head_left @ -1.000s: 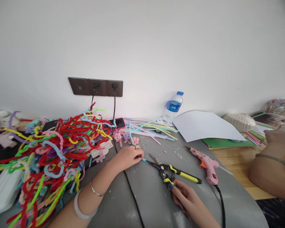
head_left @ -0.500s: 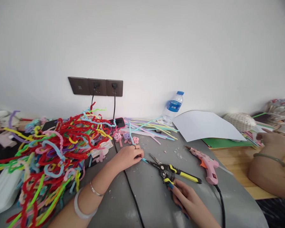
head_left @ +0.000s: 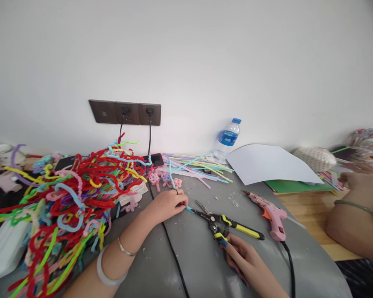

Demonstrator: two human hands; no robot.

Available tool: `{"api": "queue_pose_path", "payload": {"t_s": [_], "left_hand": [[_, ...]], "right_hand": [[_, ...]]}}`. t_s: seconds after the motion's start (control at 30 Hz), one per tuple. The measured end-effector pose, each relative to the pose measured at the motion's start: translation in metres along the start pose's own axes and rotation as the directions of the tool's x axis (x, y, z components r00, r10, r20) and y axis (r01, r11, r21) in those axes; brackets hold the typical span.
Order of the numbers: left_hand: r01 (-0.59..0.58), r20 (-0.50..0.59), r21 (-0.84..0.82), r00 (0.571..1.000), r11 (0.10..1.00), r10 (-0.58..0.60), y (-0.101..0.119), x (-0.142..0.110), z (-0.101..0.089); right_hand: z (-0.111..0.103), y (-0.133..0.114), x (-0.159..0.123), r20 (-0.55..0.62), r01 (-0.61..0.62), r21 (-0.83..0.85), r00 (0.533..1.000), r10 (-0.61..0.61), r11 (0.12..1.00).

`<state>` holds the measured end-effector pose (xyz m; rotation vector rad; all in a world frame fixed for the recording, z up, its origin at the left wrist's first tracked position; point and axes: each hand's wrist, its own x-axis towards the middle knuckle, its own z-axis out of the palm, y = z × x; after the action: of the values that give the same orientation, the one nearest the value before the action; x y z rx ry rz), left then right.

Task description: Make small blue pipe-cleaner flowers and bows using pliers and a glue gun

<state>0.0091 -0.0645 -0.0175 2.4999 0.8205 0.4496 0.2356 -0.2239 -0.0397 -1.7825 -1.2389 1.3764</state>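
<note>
My left hand (head_left: 169, 203) rests on the grey table, fingers pinched on a light blue pipe cleaner (head_left: 172, 176) that runs back from it and pokes out past the fingertips. Black and yellow wire cutters (head_left: 226, 223) lie on the table with open jaws around that blue tip. My right hand (head_left: 243, 258) curls its fingers around the lower handle of the cutters.
A big tangle of coloured pipe cleaners (head_left: 68, 198) fills the left. Straight pastel stems (head_left: 199, 165), small pink flower shapes (head_left: 164, 179), a phone (head_left: 155, 159), a water bottle (head_left: 226, 140), white paper (head_left: 267, 163) and a pink glue gun (head_left: 270, 213) lie behind. Another person's arm (head_left: 354, 215) is at the right.
My hands and the cutters have stayed put. The other person's hand at the right has shifted slightly over the things on their table.
</note>
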Motion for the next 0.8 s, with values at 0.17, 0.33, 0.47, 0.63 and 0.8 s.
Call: {"api": "queue_pose_path", "payload": {"t_s": [0.17, 0.33, 0.47, 0.63, 0.8], "left_hand": [[0.009, -0.002, -0.006, 1.000, 1.000, -0.009, 0.0005, -0.0004, 0.0000], [0.009, -0.003, -0.001, 1.000, 1.000, -0.009, 0.0014, -0.0006, -0.0001], [0.015, 0.003, -0.001, 1.000, 1.000, -0.015, 0.0031, -0.0010, -0.0018], [0.018, 0.001, -0.006, 1.000, 1.000, -0.018, 0.0038, -0.0012, -0.0027], [0.010, 0.003, -0.004, 1.000, 1.000, -0.010, 0.0027, -0.0009, -0.0013]], "right_hand": [[-0.0002, -0.0010, 0.0004, 0.003, 0.003, -0.009, 1.000, -0.003, 1.000], [-0.0002, -0.0010, 0.0004, -0.001, 0.003, -0.018, 1.000, -0.003, 1.000], [0.0002, -0.0024, -0.0002, -0.010, -0.001, -0.020, 1.000, 0.001, 1.000], [-0.0001, -0.0008, 0.0001, 0.001, 0.004, -0.021, 1.000, -0.004, 1.000], [0.0002, 0.0005, 0.0012, -0.003, 0.002, -0.016, 1.000, -0.003, 1.000]]}}
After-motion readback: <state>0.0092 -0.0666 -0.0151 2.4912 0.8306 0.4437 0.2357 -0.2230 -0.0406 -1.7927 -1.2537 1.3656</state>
